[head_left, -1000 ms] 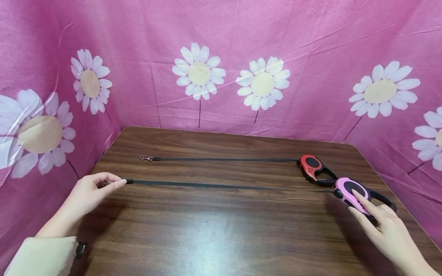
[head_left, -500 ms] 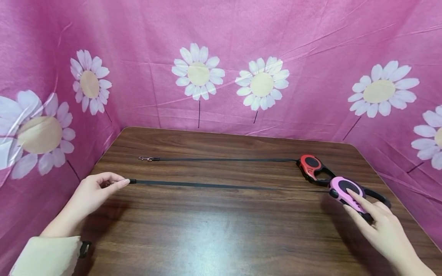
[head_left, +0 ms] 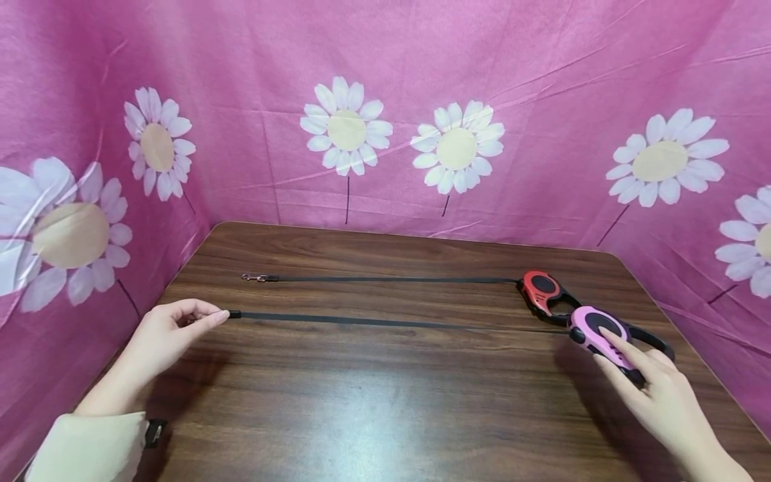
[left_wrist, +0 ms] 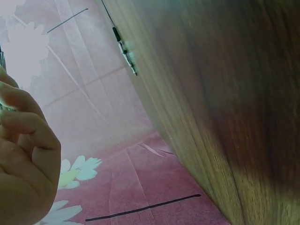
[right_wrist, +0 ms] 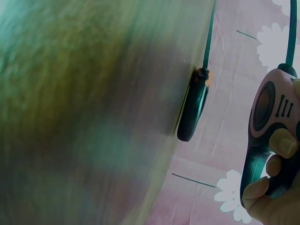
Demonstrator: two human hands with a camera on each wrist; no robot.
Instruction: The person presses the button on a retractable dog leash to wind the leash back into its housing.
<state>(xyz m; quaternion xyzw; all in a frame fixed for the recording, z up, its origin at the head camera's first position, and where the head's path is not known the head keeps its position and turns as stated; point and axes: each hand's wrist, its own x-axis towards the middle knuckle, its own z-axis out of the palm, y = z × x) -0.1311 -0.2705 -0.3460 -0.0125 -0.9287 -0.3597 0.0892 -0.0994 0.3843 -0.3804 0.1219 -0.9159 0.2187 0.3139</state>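
A pink retractable dog leash (head_left: 581,323) is held above the table's right side. My right hand (head_left: 662,395) grips it, with fingers curled through its black handle in the right wrist view. One finger lies across its dark round centre. The dark strap (head_left: 337,318) runs straight across to the left. At that end my left hand (head_left: 162,338) pinches the black sleeve (head_left: 234,314) area between thumb and fingers; the metal clip is mostly hidden by them. Behind, a red retractable leash (head_left: 544,284) lies on the table, its strap (head_left: 391,278) stretched leftward to a metal snap hook (head_left: 254,277).
The brown wood-grain table (head_left: 373,388) spans the space beneath both hands. Pink cloth (head_left: 253,80) printed with white daisies hangs around its back and sides. In the head view the pink leash partly overlaps the red one's handle.
My right hand has shifted left with the pink leash, closer to the red one. My left hand has edged slightly right. The red leash has stayed put.
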